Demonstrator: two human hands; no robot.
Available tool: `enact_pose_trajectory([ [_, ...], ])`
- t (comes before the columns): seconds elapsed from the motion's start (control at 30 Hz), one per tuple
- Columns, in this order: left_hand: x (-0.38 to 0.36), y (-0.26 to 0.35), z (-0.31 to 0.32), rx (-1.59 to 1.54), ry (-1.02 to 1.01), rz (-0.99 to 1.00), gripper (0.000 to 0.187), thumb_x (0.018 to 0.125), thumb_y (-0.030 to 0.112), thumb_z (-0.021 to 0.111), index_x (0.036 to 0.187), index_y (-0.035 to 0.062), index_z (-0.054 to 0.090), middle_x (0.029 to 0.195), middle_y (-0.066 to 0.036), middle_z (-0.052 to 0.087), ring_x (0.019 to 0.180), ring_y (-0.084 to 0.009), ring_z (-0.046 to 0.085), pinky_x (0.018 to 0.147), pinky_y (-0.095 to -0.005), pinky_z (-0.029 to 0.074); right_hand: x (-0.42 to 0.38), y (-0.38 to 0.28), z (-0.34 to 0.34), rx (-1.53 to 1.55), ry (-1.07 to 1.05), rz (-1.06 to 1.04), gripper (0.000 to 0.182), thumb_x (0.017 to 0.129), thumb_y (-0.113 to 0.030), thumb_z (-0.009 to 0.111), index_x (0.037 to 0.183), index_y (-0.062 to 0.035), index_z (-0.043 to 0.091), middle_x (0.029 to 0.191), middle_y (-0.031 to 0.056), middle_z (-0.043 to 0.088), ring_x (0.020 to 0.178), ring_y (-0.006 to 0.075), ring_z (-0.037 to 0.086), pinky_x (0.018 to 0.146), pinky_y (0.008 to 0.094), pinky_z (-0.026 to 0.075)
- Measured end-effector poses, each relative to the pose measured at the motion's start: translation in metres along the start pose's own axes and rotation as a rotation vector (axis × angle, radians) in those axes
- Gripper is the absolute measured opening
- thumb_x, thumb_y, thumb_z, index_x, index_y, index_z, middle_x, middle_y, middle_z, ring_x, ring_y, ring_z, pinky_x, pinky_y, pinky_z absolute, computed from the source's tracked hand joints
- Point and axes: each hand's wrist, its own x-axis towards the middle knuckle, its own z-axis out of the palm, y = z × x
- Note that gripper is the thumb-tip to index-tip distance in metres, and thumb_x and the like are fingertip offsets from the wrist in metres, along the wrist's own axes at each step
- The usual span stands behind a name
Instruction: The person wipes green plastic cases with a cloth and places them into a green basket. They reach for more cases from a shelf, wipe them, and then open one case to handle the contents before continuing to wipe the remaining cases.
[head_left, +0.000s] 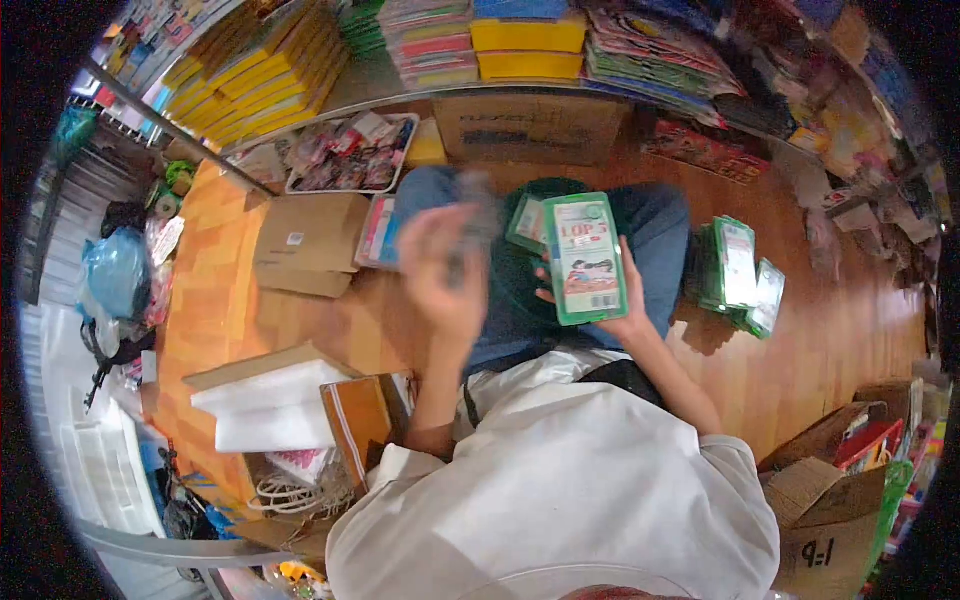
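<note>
My right hand [628, 290] is closed around a green plastic case [585, 262] with a white front label reading "LOP 5". The case is held over my lap, its front turned up toward me. Raised over my left thigh, my left hand [440, 265] is smeared by motion. It grips a grey, dark-handled tool [478, 215], too blurred to name exactly. Another green case [527, 220] lies on my lap behind the held one. On the floor to the right is a small stack of similar green cases [728, 265], with one more case [767, 298] leaning beside it.
A flat brown cardboard piece [310, 243] and an open carton with white foam [270, 410] are at left. A white tray of small packets [355, 150] and a cardboard box [530, 128] sit under the shelf of books. Cartons [830, 520] stand at lower right.
</note>
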Motion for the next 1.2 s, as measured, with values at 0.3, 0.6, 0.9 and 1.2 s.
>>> enact_pose_trajectory([
  [0.3,-0.079,0.054,0.084,-0.044,-0.797,0.466,0.056,0.082,0.019,0.055,0.137,0.0126,0.045,0.147,-0.008,0.036,0.134,-0.0302,0.034,0.109,-0.0543,0.025,-0.019,-0.013,-0.020,0.113,-0.181,-0.077,0.053,0.095,-0.049,0.039,0.135,-0.0135,0.045,0.136,0.0117,0.048,0.122,0.0287,0.049,0.100,0.0496,0.041],
  [0.6,-0.008,0.027,0.094,-0.052,-0.575,0.267,0.047,0.083,0.017,0.054,0.130,0.0157,0.054,0.136,-0.006,0.047,0.126,-0.0309,0.041,0.106,-0.0511,0.028,-0.014,0.005,-0.008,0.147,0.018,-0.059,0.053,0.094,-0.049,0.043,0.132,-0.0125,0.049,0.131,0.0114,0.053,0.119,0.0270,0.051,0.105,0.0466,0.036],
  [0.9,-0.028,0.052,0.086,-0.069,-0.613,0.323,0.056,0.067,0.008,0.064,0.122,0.0163,0.060,0.132,-0.004,0.051,0.117,-0.0294,0.046,0.100,-0.0470,0.036,-0.017,0.008,-0.003,0.405,-0.103,-0.031,0.053,0.094,-0.050,0.043,0.135,-0.0159,0.045,0.132,0.0083,0.051,0.118,0.0273,0.052,0.100,0.0472,0.041],
  [1.2,-0.070,0.068,0.079,-0.388,-0.831,0.339,0.061,0.067,-0.005,0.055,0.126,0.0113,0.057,0.133,-0.009,0.051,0.124,-0.0307,0.045,0.107,-0.0451,0.031,-0.003,-0.021,-0.001,-0.042,-0.226,-0.064,0.057,0.095,-0.048,0.040,0.133,-0.0054,0.043,0.125,0.0133,0.055,0.103,0.0305,0.059,0.091,0.0414,0.051],
])
